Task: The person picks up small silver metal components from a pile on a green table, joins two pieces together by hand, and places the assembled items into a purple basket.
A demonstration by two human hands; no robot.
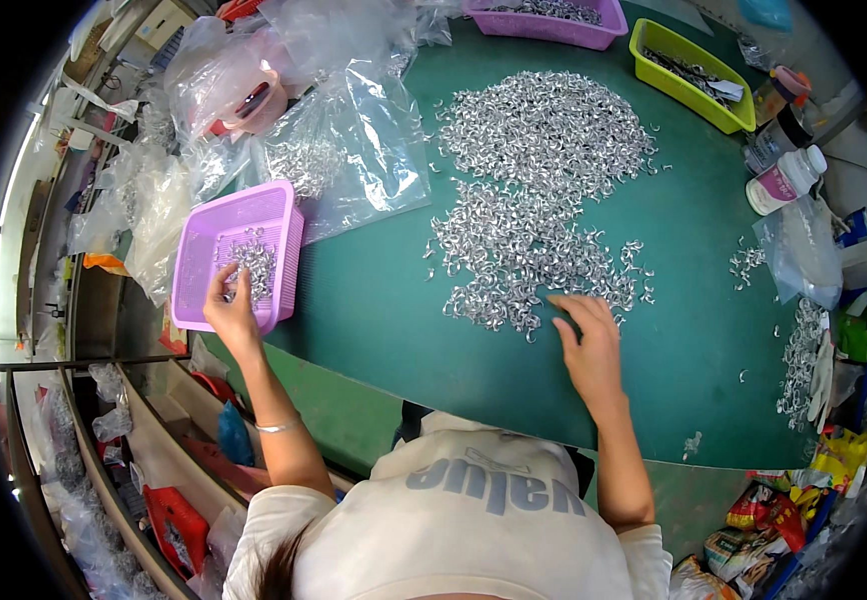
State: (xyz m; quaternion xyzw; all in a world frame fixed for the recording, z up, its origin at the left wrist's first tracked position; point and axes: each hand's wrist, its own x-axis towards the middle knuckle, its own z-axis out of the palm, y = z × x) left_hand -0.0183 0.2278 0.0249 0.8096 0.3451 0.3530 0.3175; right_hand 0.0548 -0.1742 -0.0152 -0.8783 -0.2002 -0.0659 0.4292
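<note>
A large heap of small, shiny, silver curved metal pieces (544, 135) spreads over the green table in front of me. My right hand (592, 345) is at the heap's near edge, thumb and forefinger apart, the fingertips touching or almost touching the nearest pieces. On the left, a purple plastic basket (292, 255) holds a small pile of the same pieces (257, 255). Over the basket's near part is my left hand (232, 312), its thumb and fingers parted and curved above the pile. Nothing shows clearly in either hand; the fingertips partly cover the pieces beneath.
A clear plastic bag (379, 150) with more pieces lies behind the basket. Another purple basket (554, 27) and a yellow-green basket (694, 92) stand at the far edge. White bottle (786, 180), plastic bags and loose pieces (802, 360) line the right side. Divided shelving (154, 440) is at lower left.
</note>
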